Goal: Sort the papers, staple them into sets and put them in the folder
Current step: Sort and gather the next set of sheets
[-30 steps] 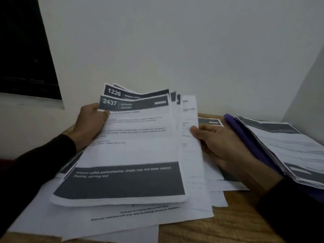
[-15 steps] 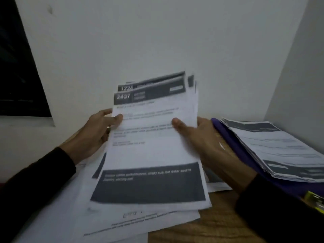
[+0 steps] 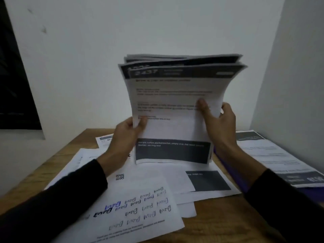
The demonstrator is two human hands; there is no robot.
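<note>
A sheaf of papers [image 3: 175, 109] is held upright at the centre of the frame, its lower edge just above or touching the loose sheets [image 3: 140, 199] spread over the counter [image 3: 228, 223]. 1 second ago the same sheaf lay tilted and fanned, with 2 numbered headers showing apart; now the sheets are drawn together and stood on end, and only the front header, blurred, is readable as 2437. The left hand [image 3: 126, 137] is pinched on the left edge of the sheaf, thumb in front and fingers behind. The right hand [image 3: 219, 120] is gripped on the right edge, thumb on the front page and fingers curled behind. The tops of the sheets are not yet level, and several layers are seen staggered at the upper edge.

The change is judged to mean that sorting of this set is finished and that squaring is under way, probably by tapping on the counter before stapling. No stapler is seen in the present view. The purple folder [image 3: 228, 171] lies at the right of the frame, partly hidden by the right forearm, with another stack of printed pages [image 3: 273, 155] resting on it. Stapling and filing are still to be done.
</note>
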